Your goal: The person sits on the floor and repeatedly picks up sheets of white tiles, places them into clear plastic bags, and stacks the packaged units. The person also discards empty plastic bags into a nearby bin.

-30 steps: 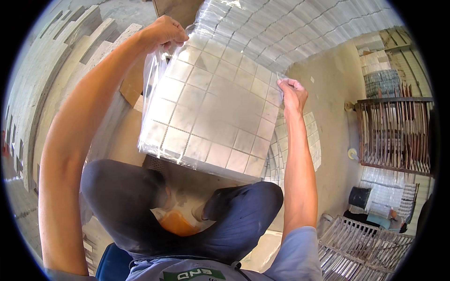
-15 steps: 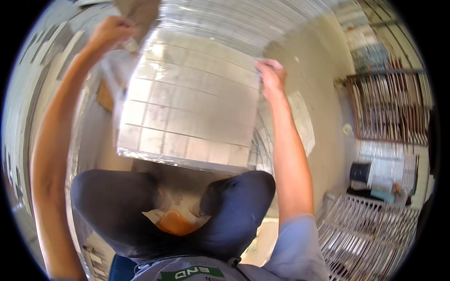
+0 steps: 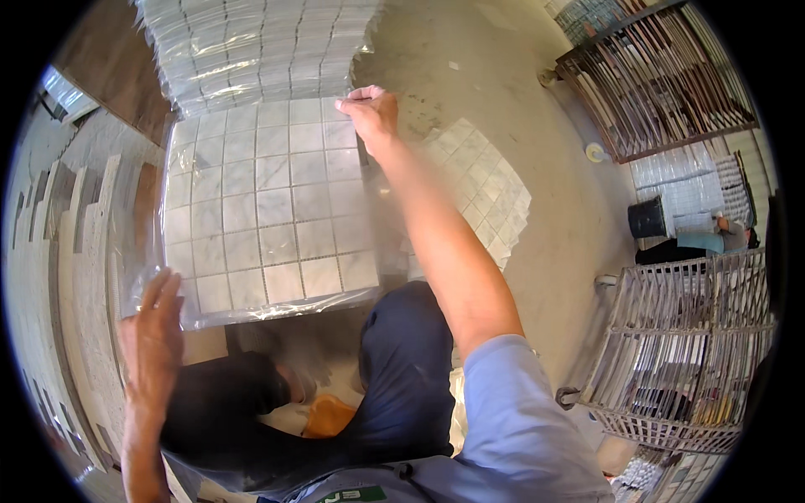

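Tile sheet [image 3: 264, 222], plastic-wrapped, lies on a stack [image 3: 251, 50] before the knees. Its far corner is pinched by the right hand [image 3: 369, 109]; the left hand [image 3: 151, 323] rests open at the near edge. Judged heavy, floppy, slippery, chip-prone; best gripped at opposite edges.

Between the two hands, the mosaic tile sheet [image 3: 268, 210] shows a grid of pale grey-white marbled squares with thin dark joints, under glossy clear wrap. Just above the right hand [image 3: 371, 111], the stack of wrapped sheets [image 3: 260, 46] repeats that whitish grid with bright glare streaks. Right of that hand, a loose tile sheet [image 3: 482, 189] is off-white squares on the beige, speckled floor [image 3: 520, 101]. Beyond the left hand [image 3: 155, 335], long stone strips [image 3: 59, 277] run cream and grey. Below the hands, the trousers [image 3: 402, 377] are navy, the sleeve [image 3: 520, 419] light blue.
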A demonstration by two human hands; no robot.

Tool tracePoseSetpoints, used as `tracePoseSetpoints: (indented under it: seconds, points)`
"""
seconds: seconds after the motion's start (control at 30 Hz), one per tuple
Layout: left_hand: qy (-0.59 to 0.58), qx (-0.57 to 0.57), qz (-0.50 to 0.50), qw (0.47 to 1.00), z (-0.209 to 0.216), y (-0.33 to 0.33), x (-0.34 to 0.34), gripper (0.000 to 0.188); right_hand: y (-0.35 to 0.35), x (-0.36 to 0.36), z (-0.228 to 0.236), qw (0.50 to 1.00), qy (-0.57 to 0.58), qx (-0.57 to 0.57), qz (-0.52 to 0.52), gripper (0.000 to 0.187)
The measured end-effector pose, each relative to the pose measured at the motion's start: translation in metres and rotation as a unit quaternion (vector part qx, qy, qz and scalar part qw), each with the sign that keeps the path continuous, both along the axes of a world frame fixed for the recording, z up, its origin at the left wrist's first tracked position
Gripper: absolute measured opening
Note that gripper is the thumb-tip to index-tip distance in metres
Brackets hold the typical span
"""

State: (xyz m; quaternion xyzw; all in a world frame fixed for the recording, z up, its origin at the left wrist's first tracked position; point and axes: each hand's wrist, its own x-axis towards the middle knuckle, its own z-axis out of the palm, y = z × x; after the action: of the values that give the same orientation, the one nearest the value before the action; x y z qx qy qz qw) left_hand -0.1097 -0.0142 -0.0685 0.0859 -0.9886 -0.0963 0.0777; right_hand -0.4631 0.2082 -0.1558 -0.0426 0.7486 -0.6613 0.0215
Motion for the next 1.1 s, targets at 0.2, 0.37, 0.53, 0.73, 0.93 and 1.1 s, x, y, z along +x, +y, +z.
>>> tracePoseSetpoints:
  seconds: [0.2, 0.37, 0.53, 0.73, 0.93, 1.1]
  points:
    - [-0.018, -0.039, -0.078, 0.996, -0.019, 0.013, -0.014, 0.034, 0.005, -0.005, -0.005, 1.000, 0.006, 0.001, 0.004, 0.027]
    - [-0.065, 0.060, -0.010, 0.996, -0.013, 0.025, -0.015, 0.040, 0.027, -0.010, -0.012, 0.997, 0.000, -0.009, -0.071, 0.022]
    - [-0.029, 0.030, -0.022, 0.999, -0.023, 0.025, -0.005, 0.049, 0.129, -0.011, -0.040, 0.937, 0.144, 0.181, -0.261, 0.022]
    - [-0.020, 0.015, -0.029, 0.999, -0.031, 0.015, 0.001, 0.053, 0.324, 0.001, -0.062, 0.805, -0.096, 0.428, -0.401, 0.043]
    - [-0.029, 0.070, -0.008, 0.997, -0.034, 0.021, -0.009, 0.042, 0.444, -0.015, -0.121, 0.833, -0.128, 0.375, -0.385, 0.059]
    - [-0.031, 0.060, 0.001, 0.998, -0.030, 0.023, -0.009, 0.044, 0.461, -0.013, -0.133, 0.889, -0.070, 0.128, -0.433, 0.050]
